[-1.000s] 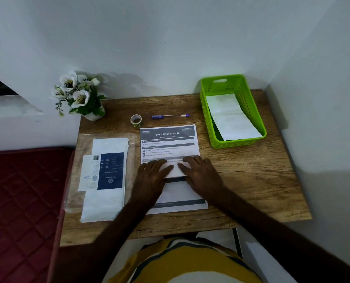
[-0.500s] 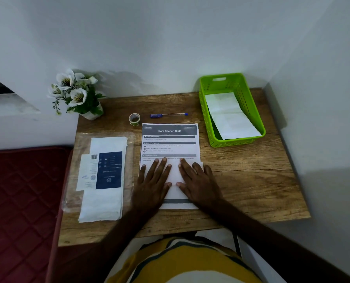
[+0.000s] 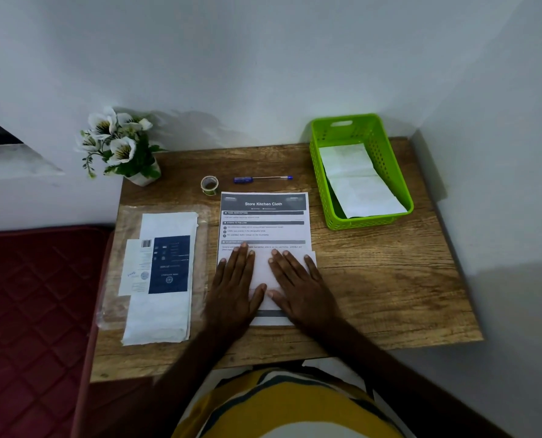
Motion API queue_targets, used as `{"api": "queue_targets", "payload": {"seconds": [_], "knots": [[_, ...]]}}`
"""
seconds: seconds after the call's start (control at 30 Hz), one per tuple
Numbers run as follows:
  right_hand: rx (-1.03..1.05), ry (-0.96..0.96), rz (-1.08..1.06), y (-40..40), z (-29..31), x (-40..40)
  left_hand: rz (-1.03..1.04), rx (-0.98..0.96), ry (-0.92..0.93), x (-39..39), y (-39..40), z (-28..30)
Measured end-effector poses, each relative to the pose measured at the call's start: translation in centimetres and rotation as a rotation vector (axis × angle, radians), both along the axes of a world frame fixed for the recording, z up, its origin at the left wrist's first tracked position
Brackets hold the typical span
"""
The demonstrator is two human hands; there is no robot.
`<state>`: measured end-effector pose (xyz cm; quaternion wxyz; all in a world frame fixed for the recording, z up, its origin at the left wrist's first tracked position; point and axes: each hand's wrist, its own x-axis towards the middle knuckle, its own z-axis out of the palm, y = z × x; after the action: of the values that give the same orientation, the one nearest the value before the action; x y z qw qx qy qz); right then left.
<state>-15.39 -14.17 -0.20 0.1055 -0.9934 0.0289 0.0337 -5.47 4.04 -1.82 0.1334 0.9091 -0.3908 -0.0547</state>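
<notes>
Left hand (image 3: 236,289) and right hand (image 3: 298,289) flat, fingers straight, wooden surface (image 3: 389,295) under the printed sheet (image 3: 263,230), green basket (image 3: 358,221) right of the sheet, folded white cloth (image 3: 263,270) pressed under both hands on the sheet's near half, tape roll (image 3: 209,184) beyond its far left corner

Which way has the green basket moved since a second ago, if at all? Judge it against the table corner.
No. The green basket sits at the wooden table's far right corner as before, equally far from the blue pen.
</notes>
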Motion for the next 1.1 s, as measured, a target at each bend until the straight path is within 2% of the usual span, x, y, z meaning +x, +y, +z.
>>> {"api": "queue_targets", "payload": {"seconds": [0.23,0.47,0.63,0.73,0.8,0.9,1.03,1.1], "knots": [[-0.036,0.095,-0.166,-3.1,-0.1,-2.5,0.074,-0.07,0.034,-0.6,-0.3,0.4],[0.021,0.1,-0.168,-3.1,0.8,-2.4,0.109,-0.083,0.109,-0.6,-0.5,0.6],[0.123,-0.107,-0.228,-2.4,2.1,-1.5,0.195,-0.256,0.273,0.8,-0.3,3.2],[0.254,-0.283,-0.273,-0.6,3.5,-0.3,0.14,-0.263,0.133,3.3,1.7,5.0],[0.404,-0.294,-0.275,0.9,4.4,0.5,0.125,-0.24,0.02,5.7,3.7,5.3],[0.592,-0.195,-0.121,3.1,5.2,1.4,0.161,-0.152,-0.042,9.2,7.1,5.2],[0.543,-0.069,0.206,6.5,5.0,2.5,0.155,-0.005,-0.077,12.3,11.9,3.9],[0.478,-0.082,0.359,8.4,4.4,3.2,0.114,0.062,-0.095,12.8,13.5,3.2]]}}
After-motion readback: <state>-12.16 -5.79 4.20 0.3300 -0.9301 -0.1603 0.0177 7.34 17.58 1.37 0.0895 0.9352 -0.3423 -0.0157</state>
